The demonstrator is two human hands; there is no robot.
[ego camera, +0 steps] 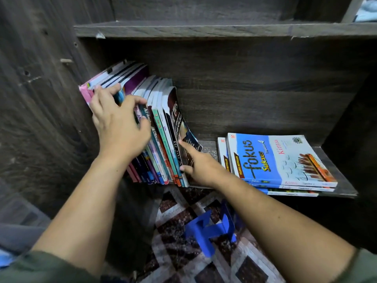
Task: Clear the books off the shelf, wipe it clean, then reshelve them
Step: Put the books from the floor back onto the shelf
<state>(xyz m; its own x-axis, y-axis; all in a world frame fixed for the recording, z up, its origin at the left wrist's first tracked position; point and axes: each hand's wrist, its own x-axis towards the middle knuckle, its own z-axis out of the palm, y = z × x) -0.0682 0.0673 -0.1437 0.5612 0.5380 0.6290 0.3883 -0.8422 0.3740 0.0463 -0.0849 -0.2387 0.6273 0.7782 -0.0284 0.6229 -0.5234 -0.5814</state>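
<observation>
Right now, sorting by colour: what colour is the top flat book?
Top book is mostly blue; head view.

matt dark wood-grain shelf (204, 29), glossy paper book covers (275, 158)

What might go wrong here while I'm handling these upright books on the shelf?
The leaning upright books could topple rightward if the right hand lets go; the blue bookend lies on the floor, not supporting them. The outermost book's curled cover may crease under that hand.
</observation>
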